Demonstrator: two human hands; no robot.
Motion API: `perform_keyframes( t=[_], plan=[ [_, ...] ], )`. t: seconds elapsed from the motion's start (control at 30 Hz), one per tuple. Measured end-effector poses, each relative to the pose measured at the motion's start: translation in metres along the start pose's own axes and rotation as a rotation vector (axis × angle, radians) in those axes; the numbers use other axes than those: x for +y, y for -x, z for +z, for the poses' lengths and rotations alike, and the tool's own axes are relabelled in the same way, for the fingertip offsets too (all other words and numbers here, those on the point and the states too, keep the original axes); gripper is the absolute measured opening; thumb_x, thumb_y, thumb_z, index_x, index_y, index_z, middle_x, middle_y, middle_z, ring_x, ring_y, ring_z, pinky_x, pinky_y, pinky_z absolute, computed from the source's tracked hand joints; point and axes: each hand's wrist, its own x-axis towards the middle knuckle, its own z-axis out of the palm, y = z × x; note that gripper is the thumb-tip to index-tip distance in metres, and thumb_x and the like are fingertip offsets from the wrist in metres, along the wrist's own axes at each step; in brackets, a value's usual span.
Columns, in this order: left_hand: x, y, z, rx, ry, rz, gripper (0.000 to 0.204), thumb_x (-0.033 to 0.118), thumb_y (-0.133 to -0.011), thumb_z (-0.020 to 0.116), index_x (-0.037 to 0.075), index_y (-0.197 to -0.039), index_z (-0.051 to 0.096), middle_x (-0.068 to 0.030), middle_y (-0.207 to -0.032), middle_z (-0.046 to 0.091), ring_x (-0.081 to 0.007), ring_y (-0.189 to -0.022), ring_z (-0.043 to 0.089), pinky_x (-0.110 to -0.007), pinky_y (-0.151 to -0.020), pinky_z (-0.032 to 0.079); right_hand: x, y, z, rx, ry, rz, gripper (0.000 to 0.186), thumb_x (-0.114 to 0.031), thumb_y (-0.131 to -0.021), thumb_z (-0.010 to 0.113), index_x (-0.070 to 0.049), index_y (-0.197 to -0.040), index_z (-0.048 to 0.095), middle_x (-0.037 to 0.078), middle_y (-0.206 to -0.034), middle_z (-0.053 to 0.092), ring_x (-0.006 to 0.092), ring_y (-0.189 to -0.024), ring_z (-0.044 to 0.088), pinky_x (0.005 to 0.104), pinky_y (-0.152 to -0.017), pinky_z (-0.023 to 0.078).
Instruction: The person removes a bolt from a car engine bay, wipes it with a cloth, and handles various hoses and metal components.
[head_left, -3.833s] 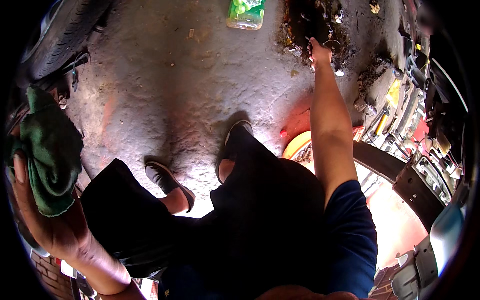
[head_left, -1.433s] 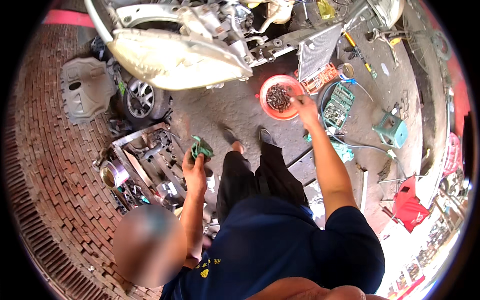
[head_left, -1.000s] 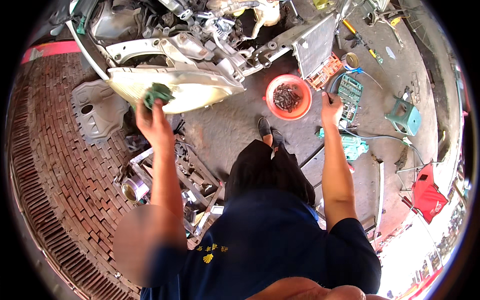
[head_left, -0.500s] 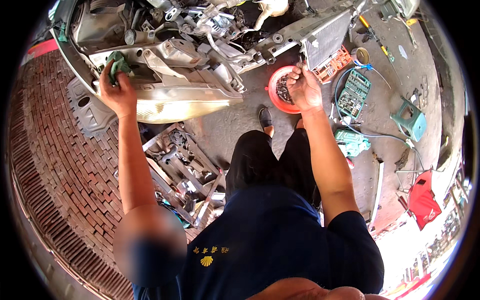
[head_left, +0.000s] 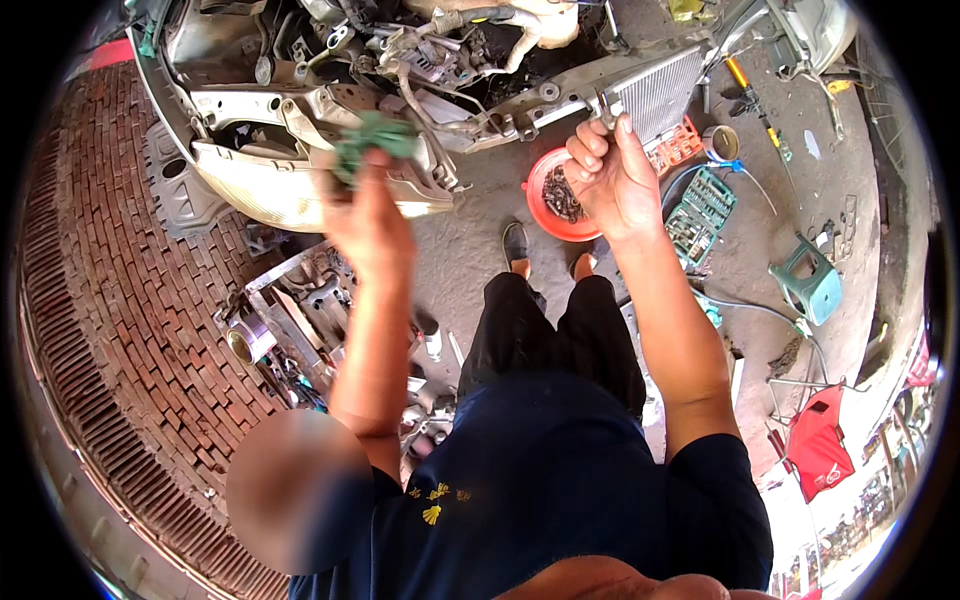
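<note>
Green cloth (head_left: 376, 138), one, at eleven o'clock (clock centred in view), bunched in left hand (head_left: 369, 222) at ten; fingers closed on it, both blurred. Dark shoes (head_left: 514, 243), two, at one and two. Red basin (head_left: 568, 231), one, on floor at one; small dark parts inside, too many to count. Small metal piece (head_left: 604, 106), one, pinched between thumb and fingers of right hand (head_left: 621, 185) at two. Green tool case (head_left: 699, 212), one, lying open at two. Green stool (head_left: 822, 288), one, at three.
</note>
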Motion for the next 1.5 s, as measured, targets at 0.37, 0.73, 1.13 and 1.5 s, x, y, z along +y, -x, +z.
perform_keyframes(
  t=[0.37,0.73,1.13,1.5],
  plan=[
    [0.023,0.076,0.052,-0.255,0.168,-0.250,0.020,0.000,-0.098,0.069,0.004,-0.114,0.059,-0.0065,-0.105,0.069,-0.0153,-0.092,0.066,-0.033,-0.083,0.054,-0.023,0.058,0.071,-0.307,-0.382,0.057,0.036,-0.039,-0.111,0.053,-0.009,-0.092,0.059,-0.002,-0.079,0.047,0.0113,-0.071,0.045,0.0264,-0.064,0.041],
    [0.072,0.071,-0.011,-0.303,0.199,-0.210,0.023,-0.004,-0.098,0.063,0.002,-0.120,0.058,-0.0067,-0.108,0.067,-0.0155,-0.099,0.064,-0.032,-0.090,0.053,0.019,0.080,0.147,-0.339,-0.251,-0.042,0.029,-0.037,-0.105,0.064,-0.009,-0.101,0.060,-0.001,-0.086,0.049,0.0105,-0.076,0.047,0.0241,-0.064,0.042],
    [0.175,0.055,-0.024,-0.706,0.639,-0.648,0.086,0.022,-0.077,0.064,-0.007,-0.154,0.041,-0.0121,-0.095,0.064,-0.0199,-0.085,0.066,-0.029,-0.077,0.055,0.090,0.090,0.180,-0.121,0.795,-0.598,0.016,-0.009,-0.098,0.074,-0.003,-0.108,0.063,0.000,-0.091,0.063,0.0060,-0.075,0.055,0.0224,-0.066,0.045],
    [0.174,0.068,-0.021,-0.739,0.680,-0.687,0.089,0.028,-0.076,0.065,-0.006,-0.155,0.042,-0.0104,-0.087,0.061,-0.0195,-0.077,0.061,-0.030,-0.072,0.052,0.080,0.121,0.203,-0.022,0.850,-0.440,0.019,-0.020,-0.104,0.067,-0.002,-0.106,0.066,0.004,-0.086,0.068,0.0093,-0.072,0.060,0.0239,-0.066,0.048]
  ],
)
